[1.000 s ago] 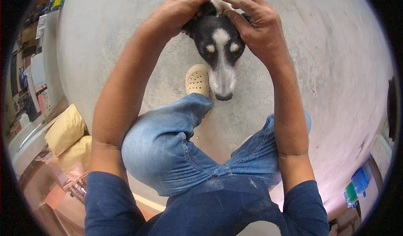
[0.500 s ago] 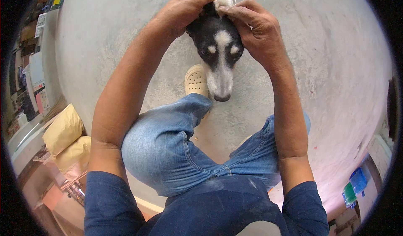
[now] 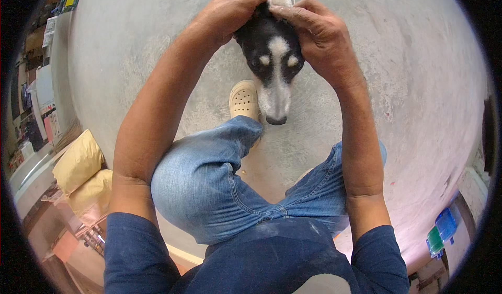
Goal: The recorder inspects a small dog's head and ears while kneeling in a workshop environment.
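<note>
A black and white dog (image 3: 274, 69) stands in front of me on the grey concrete floor (image 3: 418, 85), its muzzle pointing toward my knees. My left hand (image 3: 230, 9) rests on the left side of the dog's head, fingers curled into the fur near the ear. My right hand (image 3: 314, 35) lies on the right side of its head, fingertips meeting the left hand at the crown. The dog's ears are hidden under both hands. I sit in blue jeans (image 3: 219, 184), with a cream perforated clog (image 3: 244, 99) on my left foot beside the dog's nose.
Two yellow sacks (image 3: 78, 163) lie at the left by a cluttered shelf edge. Blue and green containers (image 3: 442, 231) stand at the lower right. Boxes and papers (image 3: 39, 85) line the far left wall.
The dog's head has shifted slightly right and up in view. Both hands have stayed on top of its head, fingers working closer together at the crown.
</note>
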### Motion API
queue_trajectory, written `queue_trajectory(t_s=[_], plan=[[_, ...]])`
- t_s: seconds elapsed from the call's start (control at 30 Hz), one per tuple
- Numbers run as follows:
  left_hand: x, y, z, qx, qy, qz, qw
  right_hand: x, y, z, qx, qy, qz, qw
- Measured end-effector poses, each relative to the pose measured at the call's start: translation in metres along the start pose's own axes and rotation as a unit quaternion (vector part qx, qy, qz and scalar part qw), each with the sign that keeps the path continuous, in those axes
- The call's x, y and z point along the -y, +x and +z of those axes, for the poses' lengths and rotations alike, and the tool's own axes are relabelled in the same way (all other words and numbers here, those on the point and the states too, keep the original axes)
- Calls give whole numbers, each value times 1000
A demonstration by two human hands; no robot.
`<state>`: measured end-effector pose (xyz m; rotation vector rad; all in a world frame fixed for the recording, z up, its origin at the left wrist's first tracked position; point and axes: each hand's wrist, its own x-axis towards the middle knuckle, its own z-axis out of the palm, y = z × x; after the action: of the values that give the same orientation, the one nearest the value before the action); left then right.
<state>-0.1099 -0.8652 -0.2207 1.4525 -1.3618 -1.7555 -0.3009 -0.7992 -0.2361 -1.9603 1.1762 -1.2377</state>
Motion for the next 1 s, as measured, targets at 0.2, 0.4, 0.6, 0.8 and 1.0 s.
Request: queue_trajectory(t_s=[0.2, 0.4, 0.6, 0.8, 1.0], plan=[[2, 1, -2, -17, -22, -8, 1000, 0, -3, 2, 16, -2, 5, 1000], [5, 4, -4, -13, -54, -28, 998, 5, 4, -4, 2, 15, 14, 1000], [0, 1, 3, -21, -45, 4, 999, 5, 2, -4, 6, 18, 28, 999], [3, 1, -2, -48, 0, -1, 999, 7, -2, 2, 29, 10, 43, 999], [-1, -1, 8, -39, -18, 47, 998, 5, 3, -2, -20, 130, 150, 980]])
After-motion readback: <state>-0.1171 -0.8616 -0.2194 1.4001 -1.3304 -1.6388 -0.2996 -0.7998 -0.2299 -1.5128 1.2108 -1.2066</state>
